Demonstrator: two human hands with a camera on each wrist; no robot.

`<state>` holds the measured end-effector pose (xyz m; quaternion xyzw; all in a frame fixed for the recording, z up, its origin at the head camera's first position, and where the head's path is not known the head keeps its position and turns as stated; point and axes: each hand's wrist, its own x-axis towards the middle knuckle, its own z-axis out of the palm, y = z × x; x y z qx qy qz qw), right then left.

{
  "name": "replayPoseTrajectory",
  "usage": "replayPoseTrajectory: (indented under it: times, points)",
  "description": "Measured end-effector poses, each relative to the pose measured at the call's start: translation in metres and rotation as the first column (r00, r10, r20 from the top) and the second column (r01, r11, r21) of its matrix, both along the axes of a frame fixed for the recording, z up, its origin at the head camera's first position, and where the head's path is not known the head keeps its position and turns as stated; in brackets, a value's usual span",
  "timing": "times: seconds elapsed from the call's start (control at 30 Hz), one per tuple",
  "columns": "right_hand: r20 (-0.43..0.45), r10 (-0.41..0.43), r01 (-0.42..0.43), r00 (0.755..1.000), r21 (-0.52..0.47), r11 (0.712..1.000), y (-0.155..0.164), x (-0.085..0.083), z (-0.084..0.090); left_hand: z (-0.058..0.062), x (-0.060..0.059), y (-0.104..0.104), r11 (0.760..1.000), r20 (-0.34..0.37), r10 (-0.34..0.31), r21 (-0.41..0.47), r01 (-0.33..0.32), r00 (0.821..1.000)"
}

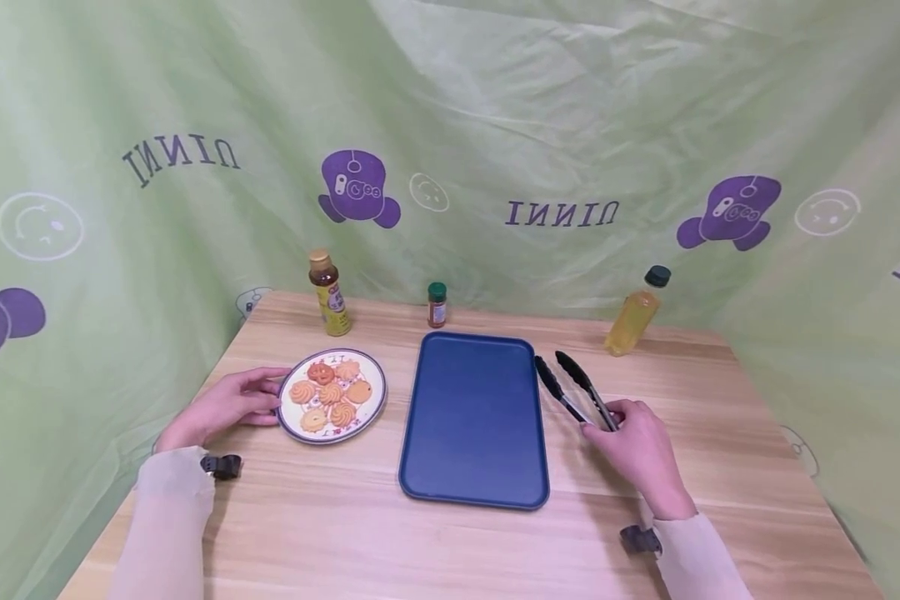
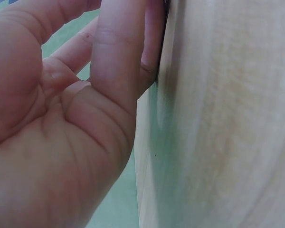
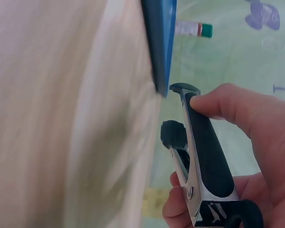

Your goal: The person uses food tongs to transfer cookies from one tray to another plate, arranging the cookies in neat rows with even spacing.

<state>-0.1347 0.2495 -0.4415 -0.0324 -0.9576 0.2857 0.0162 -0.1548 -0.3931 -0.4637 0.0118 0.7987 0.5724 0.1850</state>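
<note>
A round white plate (image 1: 372,408) with a dark rim lies on the left, bearing several cookies (image 1: 331,393). My left hand (image 1: 228,403) is at the plate's left edge, its fingertips right at the rim. In the left wrist view the fingers (image 2: 118,52) reach forward close to the tabletop, and the plate is hidden. My right hand (image 1: 640,446) grips black-and-metal tongs (image 3: 209,147) by the handles, the thumb pressing on one black grip. In the head view the tongs' black tips stand apart, near the right edge of a blue tray (image 1: 476,417).
A brown sauce bottle (image 1: 332,300) with a yellow label stands behind the plate. Beyond the tray is a small green-capped jar (image 1: 437,307). At the back right stands a bottle of yellow liquid (image 1: 633,321). A green printed curtain (image 1: 450,100) surrounds the wooden table (image 1: 307,517).
</note>
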Motion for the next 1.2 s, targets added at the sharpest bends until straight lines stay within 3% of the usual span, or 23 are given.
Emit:
replayPoseTrajectory:
  times: [0.47, 1.2]
  points:
    - [-0.03, -0.102, 0.103, 0.994, 0.051, 0.993, 0.015, 0.002, -0.016, -0.002, 0.003, -0.002, 1.0, 0.003, 0.005, -0.006, -0.005, 1.0]
    - [0.015, -0.141, 0.139, 0.99, 0.099, 0.985, 0.03, -0.002, -0.008, -0.001, 0.001, 0.001, 1.0, 0.013, 0.008, 0.012, -0.009, 1.0]
